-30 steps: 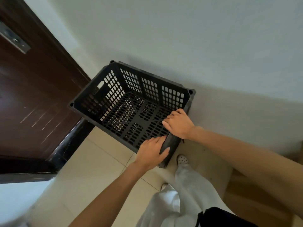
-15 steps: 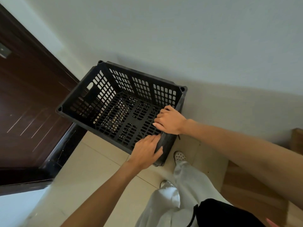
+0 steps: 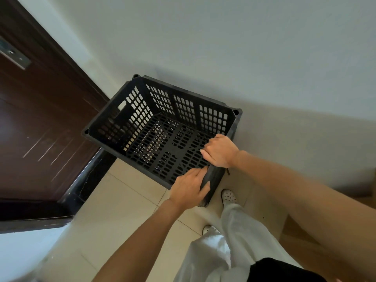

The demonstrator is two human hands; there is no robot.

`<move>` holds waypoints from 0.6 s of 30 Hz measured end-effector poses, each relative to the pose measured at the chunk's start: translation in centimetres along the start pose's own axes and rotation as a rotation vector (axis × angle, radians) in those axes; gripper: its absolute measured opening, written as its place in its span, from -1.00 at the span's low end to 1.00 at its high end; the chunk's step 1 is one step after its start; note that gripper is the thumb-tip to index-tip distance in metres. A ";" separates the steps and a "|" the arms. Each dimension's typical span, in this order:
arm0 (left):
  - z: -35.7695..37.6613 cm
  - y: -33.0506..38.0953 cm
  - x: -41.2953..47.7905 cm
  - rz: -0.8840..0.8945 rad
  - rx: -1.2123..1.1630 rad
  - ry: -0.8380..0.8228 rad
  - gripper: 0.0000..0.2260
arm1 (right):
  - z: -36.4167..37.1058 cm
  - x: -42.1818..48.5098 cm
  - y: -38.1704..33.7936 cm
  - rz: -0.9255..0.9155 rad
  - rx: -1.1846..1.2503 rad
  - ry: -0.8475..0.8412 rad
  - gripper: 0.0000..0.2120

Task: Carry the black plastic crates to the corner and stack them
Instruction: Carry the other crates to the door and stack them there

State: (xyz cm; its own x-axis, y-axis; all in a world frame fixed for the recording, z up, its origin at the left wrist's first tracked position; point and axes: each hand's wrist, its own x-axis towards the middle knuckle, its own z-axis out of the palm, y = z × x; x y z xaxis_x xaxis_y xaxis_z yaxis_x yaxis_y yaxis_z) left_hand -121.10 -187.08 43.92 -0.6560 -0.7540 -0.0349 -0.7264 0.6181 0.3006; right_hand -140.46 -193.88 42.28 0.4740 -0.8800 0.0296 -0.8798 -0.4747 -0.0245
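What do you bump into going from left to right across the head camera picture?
Dark brown door → black crate → left hand → right hand → white shoe on the pale floor tiles.

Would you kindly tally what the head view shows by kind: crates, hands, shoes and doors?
Black plastic crate: 1
Hands: 2, left hand and right hand, both gripping the crate's near rim
White shoes: 2, one beside the crate, one partly hidden by trousers
Dark wooden door: 1
Total: 6
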 end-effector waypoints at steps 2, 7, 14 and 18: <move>-0.1 0.0 0.0 -0.011 -0.003 -0.003 -0.58 | -0.1 -0.1 -0.2 -0.004 -0.029 -0.024 -0.35; -0.7 -1.3 -1.0 -0.005 0.055 -0.039 -0.52 | -0.2 -0.3 -0.6 0.015 0.022 -0.115 -0.39; -3.2 -7.2 -3.2 -0.253 0.144 -0.004 -0.65 | -2.5 2.9 -3.2 -0.043 0.120 -0.165 -0.65; -4.3 -9.6 -4.3 -0.442 0.132 0.036 -0.66 | -3.7 5.3 -7.2 -0.008 0.309 -0.253 -0.74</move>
State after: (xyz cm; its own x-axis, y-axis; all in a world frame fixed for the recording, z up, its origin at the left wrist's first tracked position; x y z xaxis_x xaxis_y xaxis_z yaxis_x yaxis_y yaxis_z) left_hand -110.48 -190.73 45.24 -0.2714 -0.9574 -0.0987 -0.9563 0.2567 0.1400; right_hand -131.77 -195.12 46.30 0.5089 -0.8335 -0.2151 -0.8420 -0.4299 -0.3260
